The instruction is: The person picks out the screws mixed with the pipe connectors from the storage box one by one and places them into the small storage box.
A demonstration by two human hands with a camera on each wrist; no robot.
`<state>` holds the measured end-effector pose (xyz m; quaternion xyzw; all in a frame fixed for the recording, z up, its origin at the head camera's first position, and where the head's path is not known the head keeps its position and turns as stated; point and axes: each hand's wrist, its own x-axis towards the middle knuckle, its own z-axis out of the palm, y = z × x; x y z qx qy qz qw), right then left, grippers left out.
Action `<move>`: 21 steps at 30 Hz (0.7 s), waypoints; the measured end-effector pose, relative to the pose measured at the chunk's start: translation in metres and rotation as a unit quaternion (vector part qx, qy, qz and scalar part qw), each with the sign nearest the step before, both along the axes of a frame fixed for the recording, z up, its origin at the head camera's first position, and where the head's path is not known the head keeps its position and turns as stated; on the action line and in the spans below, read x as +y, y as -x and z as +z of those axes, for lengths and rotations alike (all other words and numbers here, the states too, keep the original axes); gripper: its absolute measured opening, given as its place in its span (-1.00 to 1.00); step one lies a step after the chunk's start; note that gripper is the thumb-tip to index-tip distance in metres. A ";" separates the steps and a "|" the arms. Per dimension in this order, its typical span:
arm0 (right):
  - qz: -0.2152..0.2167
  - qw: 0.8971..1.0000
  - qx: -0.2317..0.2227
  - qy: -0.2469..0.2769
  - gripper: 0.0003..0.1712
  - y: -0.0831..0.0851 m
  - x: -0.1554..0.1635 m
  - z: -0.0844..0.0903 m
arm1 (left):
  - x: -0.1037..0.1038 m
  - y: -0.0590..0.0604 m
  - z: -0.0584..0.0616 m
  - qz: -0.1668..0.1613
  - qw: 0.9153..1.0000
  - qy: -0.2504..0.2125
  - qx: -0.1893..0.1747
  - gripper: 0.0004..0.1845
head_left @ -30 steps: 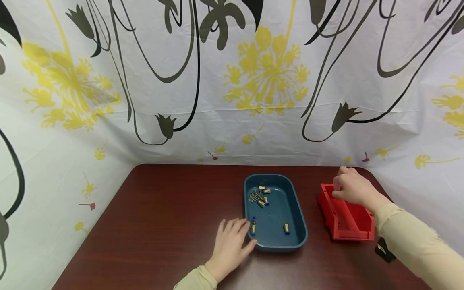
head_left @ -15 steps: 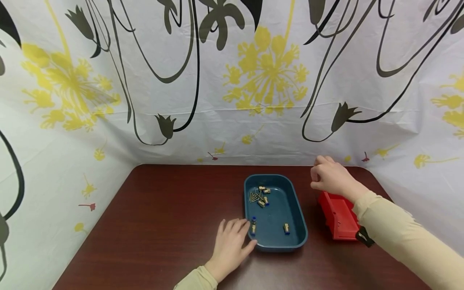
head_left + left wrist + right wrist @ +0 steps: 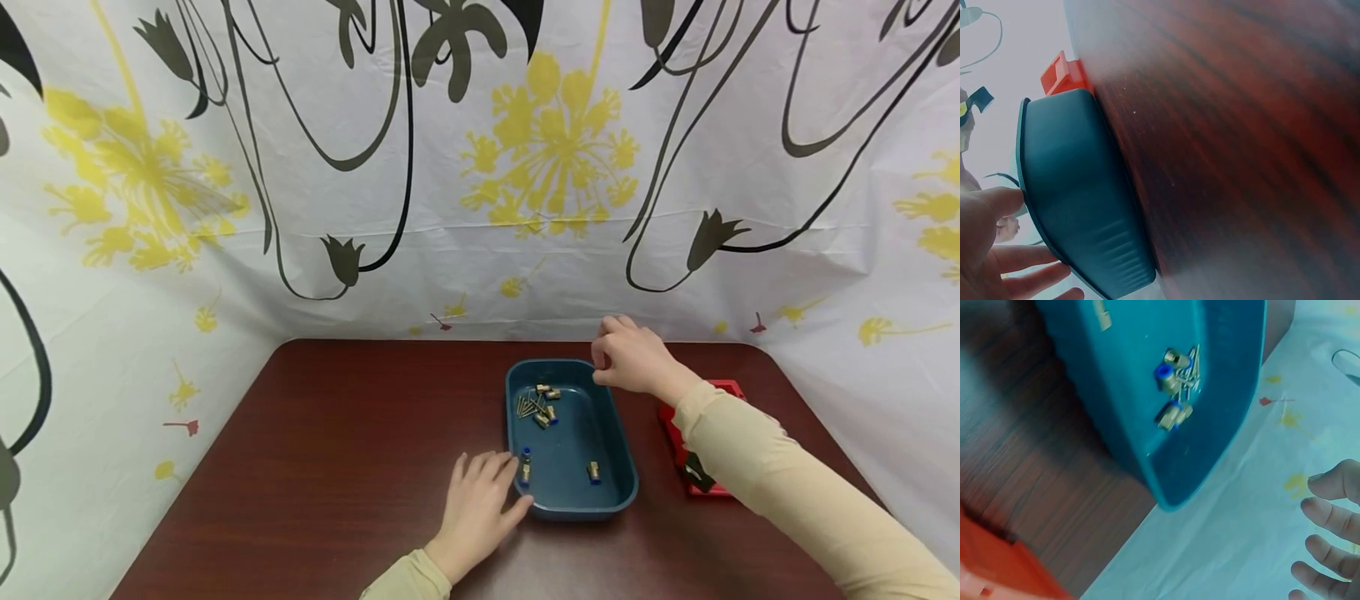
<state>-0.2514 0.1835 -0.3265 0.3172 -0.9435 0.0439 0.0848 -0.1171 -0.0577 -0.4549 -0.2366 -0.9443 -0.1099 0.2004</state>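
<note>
Behind the counter [image 3: 337, 450] we see a white cloth backdrop [image 3: 450, 167] printed with yellow flowers and black stems, hanging on three sides. On the dark wood surface stands a teal tray [image 3: 611, 442], long side running away from us. At its far end lies a small heap of brass fittings [image 3: 542, 404] with some thin pins; two more fittings lie apart near the close end, one by the left wall [image 3: 524, 468] and one toward the right [image 3: 592, 472]. To the right of the tray sits a red bin [image 3: 678, 442], largely covered by our right sleeve [image 3: 757, 483], which crosses in front of it.

Our left hand [image 3: 480, 504] rests flat on the counter, fingers straight and slightly spread, holding nothing; its thumb touches the tray's near left corner, as the left wrist view confirms. Our right hand [image 3: 630, 358] hovers above the tray's far right corner, just beside the heap of fittings. Its fingers are loosely curled, and the right wrist view shows fingertips [image 3: 1329, 515] with nothing between them. Nothing stands between this hand and the fittings below it.
</note>
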 end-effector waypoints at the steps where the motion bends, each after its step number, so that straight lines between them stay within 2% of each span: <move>1: 0.001 1.000 -0.002 0.000 -0.75 0.001 -0.003 -0.001 | 0.000 0.000 0.000 0.000 1.000 0.000 0.000 -0.51; 10: 0.012 1.000 -0.020 -0.014 -0.83 0.007 -0.027 -0.009 | 0.000 0.000 -0.001 -0.001 1.000 -0.003 0.001 -0.51; 21: 0.010 0.999 -0.047 -0.020 -0.79 0.012 -0.054 -0.020 | 0.000 -0.001 0.001 0.001 1.000 0.002 0.002 -0.51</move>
